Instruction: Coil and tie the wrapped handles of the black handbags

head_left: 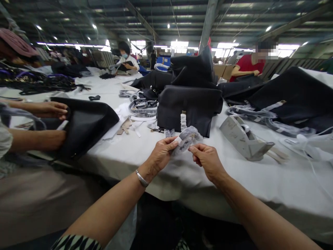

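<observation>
Glossy clear plastic wrap (186, 139); matt black leather handbag (189, 111); smooth white tablecloth (260, 187).

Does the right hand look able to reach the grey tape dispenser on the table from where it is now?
Probably yes. The right hand is close to the tape dispenser, with only white tablecloth between them. However, it is pinching a small plastic bag together with the left hand.

A crumpled, clear-wrapped bag strap (186, 140); gold fitting (193, 136) inside; held mid-air.
</observation>
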Demonstrator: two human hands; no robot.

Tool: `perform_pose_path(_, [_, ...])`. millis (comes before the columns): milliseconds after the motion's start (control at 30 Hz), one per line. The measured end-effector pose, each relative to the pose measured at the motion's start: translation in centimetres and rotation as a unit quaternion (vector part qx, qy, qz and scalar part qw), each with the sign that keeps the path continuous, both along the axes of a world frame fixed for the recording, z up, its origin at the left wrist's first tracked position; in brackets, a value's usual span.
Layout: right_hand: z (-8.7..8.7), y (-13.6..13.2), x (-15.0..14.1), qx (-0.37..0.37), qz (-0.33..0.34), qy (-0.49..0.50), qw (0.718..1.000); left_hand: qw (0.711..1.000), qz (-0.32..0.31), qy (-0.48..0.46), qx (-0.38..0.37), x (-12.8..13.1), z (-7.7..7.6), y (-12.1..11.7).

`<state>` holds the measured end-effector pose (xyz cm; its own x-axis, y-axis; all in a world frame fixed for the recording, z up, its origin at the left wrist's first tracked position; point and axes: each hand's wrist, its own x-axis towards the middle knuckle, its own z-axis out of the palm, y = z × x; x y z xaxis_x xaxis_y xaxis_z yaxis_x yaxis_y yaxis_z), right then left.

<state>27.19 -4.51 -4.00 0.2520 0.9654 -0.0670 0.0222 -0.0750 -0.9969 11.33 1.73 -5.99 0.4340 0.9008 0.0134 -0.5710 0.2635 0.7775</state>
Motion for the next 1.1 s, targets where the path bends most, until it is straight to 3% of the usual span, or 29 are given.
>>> perform_pose_path(167, [-0.2,-0.2,0.2,-0.028,-0.018,0.053,0.998,1.0,0.021,-0.011,-0.016,0.2,-0.3,0.2])
perform_pose_path(333, [-0.1,0.1,-0.6,-0.027,0.012,0.091,0.995,1.0,0.02,-0.002,-0.017,0.4,-0.2,-0.1])
perform_pose_path(467, [-0.8,1.8,-0.6,0.021,0.021,0.031,0.999,1.0,-0.01,0.007,0.003,0.3,-0.2,0.0])
perform_pose_path(667, [-3.3,4.0,1.1,0.062,0.084,-0.015,0.994,0.997,-0.063,0.042,0.012,-0.2,-0.4,0.2])
perform_pose_path(767, [-3.9,3.3,2.1,0.075,0.067,-0.086,0.991,0.995,-0.033,0.088,0.035,0.1,-0.4,-0.4])
perform_pose_path(833, [-3.9,2.0,3.4,0.042,0.074,-0.147,0.986,0.983,0.004,0.163,0.088,0.6,-0.4,-1.1])
perform_pose_path(900, [-3.7,0.5,5.6,-0.014,0.093,-0.239,0.966,0.94,0.028,0.271,0.205,1.2,-0.5,-2.1])
perform_pose_path(1033, [-1.9,-1.1,11.7,-0.073,0.135,-0.415,0.897,0.764,0.011,0.441,0.471,2.5,-0.9,-4.0])
perform_pose_path(1100, [-0.6,-0.2,14.1,-0.065,0.095,-0.427,0.897,0.695,-0.001,0.483,0.533,2.9,-1.1,-4.7])
